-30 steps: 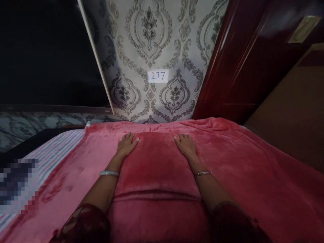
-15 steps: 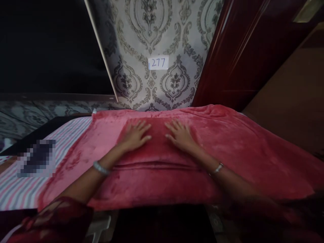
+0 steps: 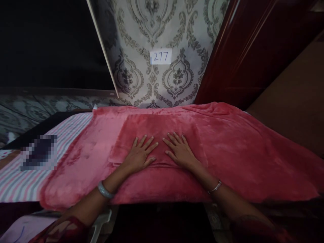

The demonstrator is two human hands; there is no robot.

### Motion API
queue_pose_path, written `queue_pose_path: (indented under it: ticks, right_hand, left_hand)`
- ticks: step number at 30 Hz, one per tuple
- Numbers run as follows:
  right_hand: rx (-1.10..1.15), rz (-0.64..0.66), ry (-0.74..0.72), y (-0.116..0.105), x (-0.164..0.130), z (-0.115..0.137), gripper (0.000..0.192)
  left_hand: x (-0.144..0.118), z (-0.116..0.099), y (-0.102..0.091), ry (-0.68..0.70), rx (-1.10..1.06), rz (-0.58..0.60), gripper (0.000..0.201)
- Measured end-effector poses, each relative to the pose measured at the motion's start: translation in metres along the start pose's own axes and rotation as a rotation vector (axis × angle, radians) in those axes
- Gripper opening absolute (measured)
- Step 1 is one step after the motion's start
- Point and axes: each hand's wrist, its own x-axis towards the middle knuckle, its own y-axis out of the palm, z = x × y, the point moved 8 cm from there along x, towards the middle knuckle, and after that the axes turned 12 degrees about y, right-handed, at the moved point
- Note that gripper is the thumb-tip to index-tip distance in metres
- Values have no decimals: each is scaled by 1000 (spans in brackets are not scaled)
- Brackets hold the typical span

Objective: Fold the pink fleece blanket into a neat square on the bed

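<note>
Left hand (image 3: pixel 141 155) flat, palm down, fingers spread, right hand (image 3: pixel 180 152) flat beside it, fingers splayed, fingertips angled toward each other, both forearms stretched forward, bangle on each wrist

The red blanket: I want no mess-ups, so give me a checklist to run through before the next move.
1. Both hands flat on the folded part: ok; left hand and right hand lie open, palms down.
2. Red blanket smooth: not ok; ripples along its far edge.
3. Fold edge straight: ok, near the wrists.
4. Blanket's near edge on the surface: cannot tell; it hangs into shadow.
5. Striped sheet uncovered at left: ok.
</note>
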Motion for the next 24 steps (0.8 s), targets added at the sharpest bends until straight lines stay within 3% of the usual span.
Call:
queue_pose_path:
  ticks: [5, 10, 14, 18, 24]
  right_hand:
    - [-28, -6, 57, -9, -14, -13, 55]
    - [-41, -94, 203, -7, -60, -65, 54]
    - [45, -163, 158, 0, -96, -88, 69]
    - [89, -220, 123, 1, -103, -90, 69]
    - [134, -276, 135, 7, -91, -89, 71]
  left_hand:
    - [-16, 4, -11, -41, 28, -30, 62]
    - [-75, 31, -14, -223, 104, -60, 68]
    - [-112, 51, -13, -207, 84, -135, 71]
    - [-115, 59, -16, -146, 66, -167, 60]
    - [-102, 56, -25, -208, 126, -194, 63]
